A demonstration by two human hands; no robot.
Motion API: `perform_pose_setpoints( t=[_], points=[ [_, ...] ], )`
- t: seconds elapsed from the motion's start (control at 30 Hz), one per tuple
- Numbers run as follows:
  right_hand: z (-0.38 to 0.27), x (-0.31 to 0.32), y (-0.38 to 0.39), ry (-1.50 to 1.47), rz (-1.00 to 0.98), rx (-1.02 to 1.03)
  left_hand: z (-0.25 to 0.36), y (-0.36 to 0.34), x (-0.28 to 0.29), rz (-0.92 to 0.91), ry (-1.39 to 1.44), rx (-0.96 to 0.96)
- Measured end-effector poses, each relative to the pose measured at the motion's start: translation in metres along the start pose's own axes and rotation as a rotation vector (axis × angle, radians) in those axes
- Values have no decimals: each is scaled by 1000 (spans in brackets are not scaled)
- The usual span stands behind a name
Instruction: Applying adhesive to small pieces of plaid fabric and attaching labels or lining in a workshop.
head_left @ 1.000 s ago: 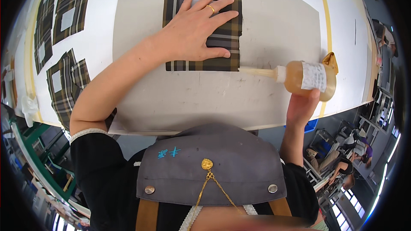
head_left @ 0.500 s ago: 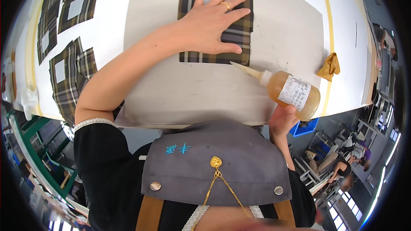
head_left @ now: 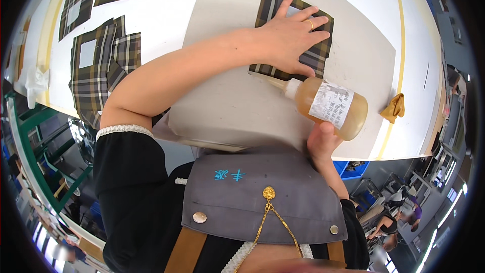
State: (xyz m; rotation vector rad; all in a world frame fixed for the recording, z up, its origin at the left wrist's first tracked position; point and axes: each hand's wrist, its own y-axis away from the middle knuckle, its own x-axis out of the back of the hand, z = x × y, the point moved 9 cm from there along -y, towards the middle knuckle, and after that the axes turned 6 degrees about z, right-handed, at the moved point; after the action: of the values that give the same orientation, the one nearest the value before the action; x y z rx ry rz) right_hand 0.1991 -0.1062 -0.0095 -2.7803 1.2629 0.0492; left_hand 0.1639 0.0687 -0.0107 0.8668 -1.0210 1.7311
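Observation:
My left hand (head_left: 290, 40) lies flat with fingers spread on a square piece of plaid fabric (head_left: 269, 7), which has a pale patch partly covered by the fingers. The thumb rests near the cloth's near right corner. In my right hand (head_left: 323, 144) is a squeeze bottle (head_left: 308, 102) of amber liquid with a white label and a long pointed nozzle. It is tilted almost sideways, its tip at the near left corner of the fabric; whether the tip touches cannot be made out. The bottle hides most of my right fingers.
The fabric lies on a grey board (head_left: 222, 98) over a white table. More plaid pieces (head_left: 93, 78) with pale patches lie at the left. A crumpled mustard-coloured cloth (head_left: 394, 108) sits at the right by yellow tape (head_left: 401, 65). A blue crate (head_left: 351, 169) stands below the table edge.
The nozzle tip has moved left along the fabric's near edge to its left corner, the bottle going with it. My left hand stays spread on the fabric. The whole view has shifted and turned slightly.

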Motion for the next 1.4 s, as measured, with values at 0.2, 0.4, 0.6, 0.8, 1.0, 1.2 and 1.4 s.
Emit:
perform_pose_setpoints(
  t=[0.2,0.4,0.6,0.8,1.0,1.2,1.4],
  points=[
    [-1,1,-43,-517,46,-319,-12,-4,30,152,209,19],
    [-20,-2,-77,-47,-62,22,-64,-8,48,-34,219,250],
    [-25,-20,-77,166,-120,290,-73,-9,44,-28,320,275],
    [-33,-45,-85,126,-143,300,-72,-10,45,-29,281,263],
    [-38,-47,-83,263,-192,338,-68,-9,44,8,266,236],
    [-22,-16,-85,214,-121,253,-70,-9,43,20,270,217],
    [-17,-20,-71,239,-273,98,-73,-13,45,30,216,224]
  ],
)
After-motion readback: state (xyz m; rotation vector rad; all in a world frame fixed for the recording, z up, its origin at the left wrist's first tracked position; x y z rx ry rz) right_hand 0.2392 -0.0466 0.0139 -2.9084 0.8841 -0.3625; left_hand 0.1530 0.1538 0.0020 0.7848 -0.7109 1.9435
